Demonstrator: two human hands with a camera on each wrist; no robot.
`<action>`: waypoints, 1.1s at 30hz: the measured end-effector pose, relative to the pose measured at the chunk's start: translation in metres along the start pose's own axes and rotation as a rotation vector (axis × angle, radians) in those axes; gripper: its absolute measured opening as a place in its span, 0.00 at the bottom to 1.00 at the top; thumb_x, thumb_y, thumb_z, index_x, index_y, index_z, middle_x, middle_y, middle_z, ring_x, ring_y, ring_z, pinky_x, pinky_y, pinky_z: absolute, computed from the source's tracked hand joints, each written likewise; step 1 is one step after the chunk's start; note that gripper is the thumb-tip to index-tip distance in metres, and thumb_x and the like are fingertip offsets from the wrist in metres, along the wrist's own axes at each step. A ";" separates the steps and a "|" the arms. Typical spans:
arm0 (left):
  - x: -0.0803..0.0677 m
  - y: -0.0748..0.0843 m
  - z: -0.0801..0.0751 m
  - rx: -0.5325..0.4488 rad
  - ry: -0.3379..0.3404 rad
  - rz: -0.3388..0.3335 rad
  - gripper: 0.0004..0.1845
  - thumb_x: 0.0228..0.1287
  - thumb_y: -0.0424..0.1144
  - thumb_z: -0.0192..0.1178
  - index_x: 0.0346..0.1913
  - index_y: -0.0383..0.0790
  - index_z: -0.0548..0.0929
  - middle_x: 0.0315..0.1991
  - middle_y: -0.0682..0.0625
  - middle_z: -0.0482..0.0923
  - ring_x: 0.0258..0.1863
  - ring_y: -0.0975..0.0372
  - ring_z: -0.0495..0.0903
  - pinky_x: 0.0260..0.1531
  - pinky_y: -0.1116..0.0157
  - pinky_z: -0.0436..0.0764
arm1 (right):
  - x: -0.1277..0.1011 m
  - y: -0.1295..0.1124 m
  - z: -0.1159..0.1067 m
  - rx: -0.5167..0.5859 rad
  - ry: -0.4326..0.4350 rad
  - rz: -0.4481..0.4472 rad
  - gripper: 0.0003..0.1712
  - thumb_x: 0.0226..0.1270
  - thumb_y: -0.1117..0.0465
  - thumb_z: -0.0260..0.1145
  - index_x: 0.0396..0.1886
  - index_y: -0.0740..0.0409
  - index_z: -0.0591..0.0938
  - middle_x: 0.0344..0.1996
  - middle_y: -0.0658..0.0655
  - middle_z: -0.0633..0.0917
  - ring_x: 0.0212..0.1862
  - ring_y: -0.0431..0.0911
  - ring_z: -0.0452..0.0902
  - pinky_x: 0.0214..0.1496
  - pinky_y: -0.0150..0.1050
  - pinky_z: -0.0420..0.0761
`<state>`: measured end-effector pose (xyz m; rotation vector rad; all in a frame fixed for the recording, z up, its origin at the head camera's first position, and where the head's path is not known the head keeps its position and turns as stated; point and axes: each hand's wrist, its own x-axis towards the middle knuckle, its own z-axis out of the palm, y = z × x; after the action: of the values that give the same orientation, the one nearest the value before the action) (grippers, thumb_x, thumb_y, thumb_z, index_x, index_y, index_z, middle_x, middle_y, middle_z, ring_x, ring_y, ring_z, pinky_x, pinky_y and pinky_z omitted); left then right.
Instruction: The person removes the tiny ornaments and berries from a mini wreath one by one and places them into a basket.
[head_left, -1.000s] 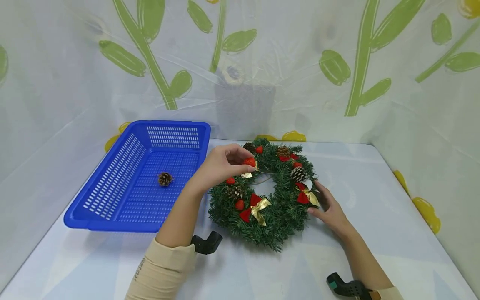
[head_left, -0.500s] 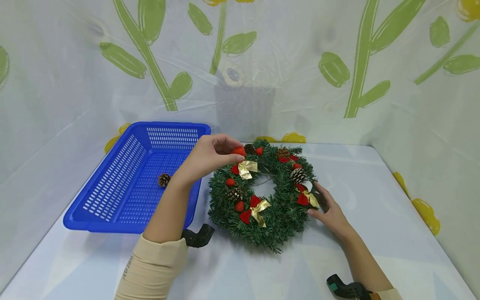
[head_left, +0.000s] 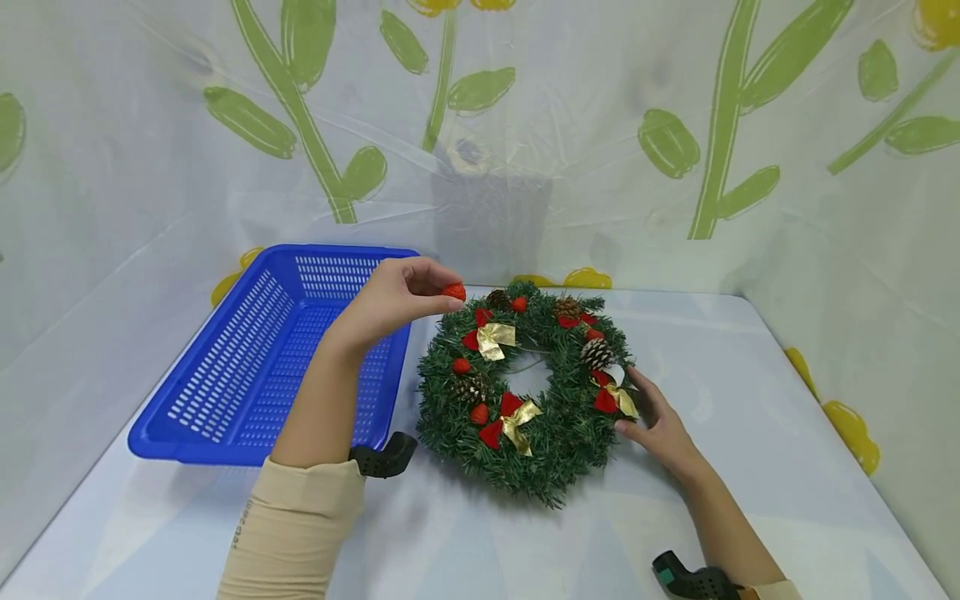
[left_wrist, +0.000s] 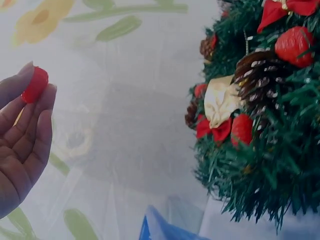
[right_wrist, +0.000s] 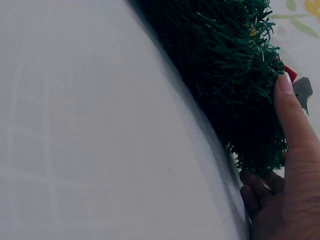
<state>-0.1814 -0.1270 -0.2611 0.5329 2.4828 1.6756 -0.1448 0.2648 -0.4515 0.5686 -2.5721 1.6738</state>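
Note:
Between thumb and fingertips, my left hand [head_left: 390, 300] pinches a small red berry ornament [head_left: 453, 292]. It is raised beside the upper left of the green Christmas wreath [head_left: 555, 454], over the basket's right rim. The left wrist view shows the same red berry [left_wrist: 36, 85] apart from the greenery. At the wreath's right side, my right hand [head_left: 662, 429] grips the edge, thumb on the sprigs and fingers curled low [right_wrist: 257, 195]. Gold-and-red bows [head_left: 516, 422], pinecones [head_left: 597, 353] and other red berries [head_left: 479, 413] sit on the wreath.
A blue slotted plastic basket [head_left: 187, 450] stands left of the wreath, partly behind my left forearm. Both rest on a white table [head_left: 757, 467]. Behind them hangs a white curtain [head_left: 585, 108] printed with green leaves.
My left hand has moved left and slightly up with the red berry, away from over the wreath. A pinecone in the basket is now hidden behind my forearm. My right hand stays put.

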 end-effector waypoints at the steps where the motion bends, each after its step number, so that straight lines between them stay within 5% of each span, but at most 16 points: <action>1: 0.000 0.000 -0.002 0.004 0.003 -0.001 0.17 0.56 0.38 0.68 0.49 0.38 0.82 0.43 0.45 0.83 0.42 0.58 0.82 0.47 0.60 0.79 | 0.000 0.000 0.000 0.001 0.000 -0.002 0.48 0.59 0.71 0.65 0.75 0.59 0.50 0.72 0.71 0.50 0.69 0.71 0.47 0.58 0.13 0.56; 11: -0.001 -0.007 -0.020 0.066 0.050 -0.080 0.20 0.58 0.43 0.67 0.52 0.38 0.80 0.47 0.46 0.81 0.46 0.59 0.80 0.53 0.59 0.75 | -0.002 -0.001 0.002 0.010 -0.008 0.028 0.48 0.60 0.70 0.65 0.75 0.58 0.50 0.72 0.69 0.50 0.69 0.70 0.48 0.58 0.12 0.56; 21: 0.005 -0.023 -0.040 -0.002 0.114 -0.110 0.18 0.58 0.41 0.67 0.50 0.37 0.82 0.43 0.49 0.83 0.45 0.60 0.79 0.56 0.56 0.73 | -0.001 -0.003 0.000 0.017 0.005 0.020 0.48 0.59 0.71 0.65 0.75 0.61 0.50 0.72 0.71 0.50 0.69 0.71 0.45 0.58 0.12 0.56; 33: 0.004 -0.044 -0.064 0.003 0.015 -0.181 0.20 0.59 0.39 0.66 0.53 0.33 0.80 0.44 0.51 0.82 0.45 0.62 0.80 0.59 0.55 0.72 | -0.001 -0.003 0.000 -0.007 0.005 0.038 0.48 0.60 0.70 0.65 0.75 0.59 0.51 0.72 0.70 0.51 0.69 0.70 0.49 0.57 0.12 0.56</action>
<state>-0.2132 -0.1966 -0.2763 0.2864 2.4606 1.6131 -0.1428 0.2636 -0.4488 0.5178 -2.6000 1.6740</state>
